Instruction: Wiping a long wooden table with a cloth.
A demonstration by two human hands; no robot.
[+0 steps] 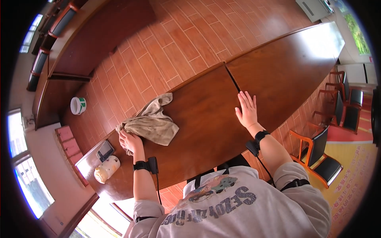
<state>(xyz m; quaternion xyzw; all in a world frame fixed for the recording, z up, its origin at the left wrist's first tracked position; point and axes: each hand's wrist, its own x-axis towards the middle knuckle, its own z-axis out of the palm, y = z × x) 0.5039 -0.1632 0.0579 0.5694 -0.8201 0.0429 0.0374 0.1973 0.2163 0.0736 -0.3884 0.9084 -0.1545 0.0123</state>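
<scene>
My left hand (130, 141) grips the bunched near-left end of a grey-brown cloth (152, 125) on the polished brown table (206, 123). The rest of the cloth spreads away from that hand in loose folds, one end reaching the table's far edge. My right hand (248, 109) holds nothing. It is open, palm down on or just over the tabletop, fingers apart, close to the dark seam (232, 78) between two table sections. Left of the cloth, near the table's end, are a pale patterned cup or bottle (107, 169) and a small grey device with a screen (105, 150).
A white and green bucket (78, 106) stands on the tiled floor (166, 51) beyond the table. Another dark wooden table (75, 59) is at the far left. Several wooden chairs with black seats, one the nearest chair (319, 156), line the right side.
</scene>
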